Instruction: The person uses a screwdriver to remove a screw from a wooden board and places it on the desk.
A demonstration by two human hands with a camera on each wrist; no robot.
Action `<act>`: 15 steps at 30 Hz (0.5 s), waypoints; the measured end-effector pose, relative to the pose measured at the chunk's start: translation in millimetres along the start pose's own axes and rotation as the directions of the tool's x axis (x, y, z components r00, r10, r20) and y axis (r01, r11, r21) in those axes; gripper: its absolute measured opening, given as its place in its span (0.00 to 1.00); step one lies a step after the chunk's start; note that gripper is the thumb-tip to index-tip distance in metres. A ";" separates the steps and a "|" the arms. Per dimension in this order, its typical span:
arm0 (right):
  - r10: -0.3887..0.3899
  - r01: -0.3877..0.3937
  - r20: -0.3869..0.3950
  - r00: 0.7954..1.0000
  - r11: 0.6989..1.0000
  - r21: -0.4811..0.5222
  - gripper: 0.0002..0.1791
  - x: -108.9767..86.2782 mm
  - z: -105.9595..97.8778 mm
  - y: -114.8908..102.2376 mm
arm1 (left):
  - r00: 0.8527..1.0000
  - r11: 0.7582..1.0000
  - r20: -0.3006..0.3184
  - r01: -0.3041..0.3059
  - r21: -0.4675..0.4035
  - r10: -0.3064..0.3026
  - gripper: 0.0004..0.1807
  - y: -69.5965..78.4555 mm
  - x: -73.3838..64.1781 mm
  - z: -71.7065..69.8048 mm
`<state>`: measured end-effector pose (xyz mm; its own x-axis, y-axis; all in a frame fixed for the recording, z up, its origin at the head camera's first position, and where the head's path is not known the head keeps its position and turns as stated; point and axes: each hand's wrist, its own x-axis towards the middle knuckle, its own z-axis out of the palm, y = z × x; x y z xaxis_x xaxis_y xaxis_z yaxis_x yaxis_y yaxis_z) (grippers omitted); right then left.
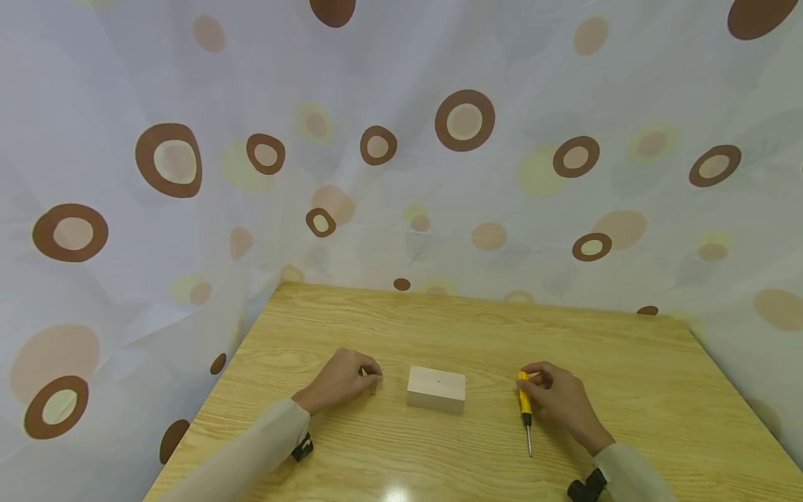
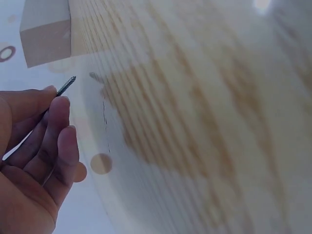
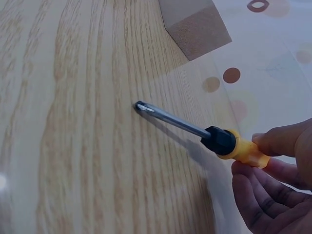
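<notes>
My left hand [image 1: 345, 378] pinches a small metal screw [image 2: 66, 86] between thumb and fingertips, its threaded tip poking out. A pale wooden block [image 1: 436, 389] with a small dark hole in its top lies on the table, to the right of the left hand. My right hand [image 1: 562, 397] grips a screwdriver [image 3: 176, 120] by its yellow and black handle, to the right of the block. The metal shaft points down toward the near side of the table in the head view. In the right wrist view its tip appears near the tabletop; whether it touches I cannot tell.
The wood-grain table [image 1: 439, 457] spreads under both hands. A white curtain [image 1: 401, 181] with brown and beige circles hangs behind it and along both sides. Dark wrist-worn devices sit at each sleeve cuff.
</notes>
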<state>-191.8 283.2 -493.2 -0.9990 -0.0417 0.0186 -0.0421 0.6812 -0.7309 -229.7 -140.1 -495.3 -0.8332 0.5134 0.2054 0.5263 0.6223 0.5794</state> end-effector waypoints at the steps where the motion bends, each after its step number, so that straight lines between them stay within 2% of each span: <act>1: -0.001 0.001 -0.001 1.000 1.000 -0.001 0.23 0.1 0.2 0.0 | 1.000 1.000 0.004 0.003 -0.003 -0.003 0.04 -0.1 0.0 0.3; 10: 0.004 -0.004 0.004 1.000 1.000 -0.017 0.23 -0.5 2.6 -0.5 | 1.000 1.000 0.023 -0.001 0.019 0.001 0.04 -3.0 1.8 5.0; 15: -0.002 0.003 0.015 1.000 0.999 -0.035 0.23 0.4 4.0 -0.9 | 0.999 1.000 0.038 0.006 -0.007 -0.006 0.04 -1.1 2.3 5.5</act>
<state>-192.0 279.7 -495.3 -0.9985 -0.0540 0.0101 -0.0454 0.7066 -0.7062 -231.3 -136.4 -499.9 -0.8292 0.5318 0.1720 0.5200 0.6212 0.5863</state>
